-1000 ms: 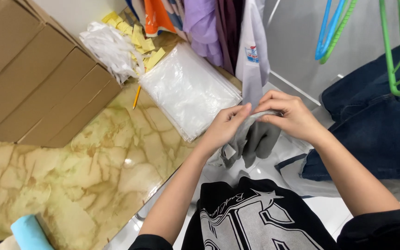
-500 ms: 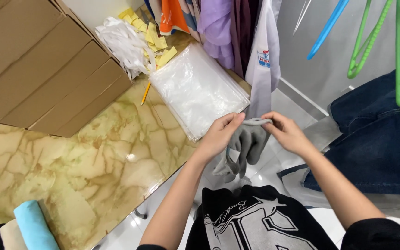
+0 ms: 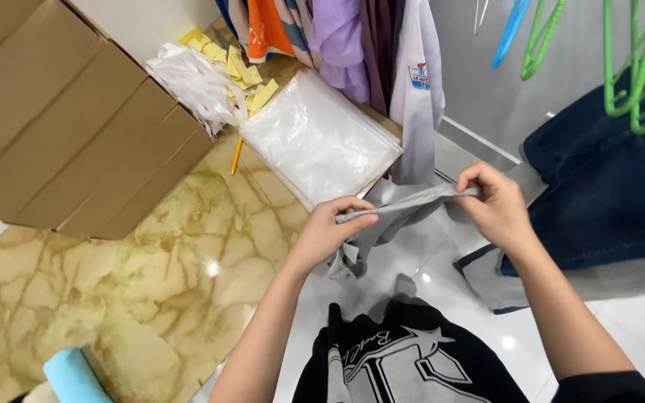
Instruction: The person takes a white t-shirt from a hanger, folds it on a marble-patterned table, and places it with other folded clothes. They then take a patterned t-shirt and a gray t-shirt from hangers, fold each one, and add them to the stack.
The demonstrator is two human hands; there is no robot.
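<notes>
- The room was bright and evenly lit, with light that seemed to fall from overhead.
- 2 small white glints shone on the glossy white table (image 3: pixel 457 298), and 1 on the marble floor (image 3: pixel 208 267).
- The clear plastic bags (image 3: pixel 319 138) threw back a soft, milky sheen.
- Shadows were faint, mostly under the forearms.
- Focus was crisp at centre; the cardboard boxes (image 3: pixel 54 119) bowed slightly towards the left edge.

Brown cardboard boxes (image 3: pixel 54 127) at left; clear plastic bags (image 3: pixel 315 142) stacked flat beside them; yellow paper tags (image 3: pixel 244 67) heaped behind; small badge (image 3: pixel 419 76) on white shirt.
</notes>
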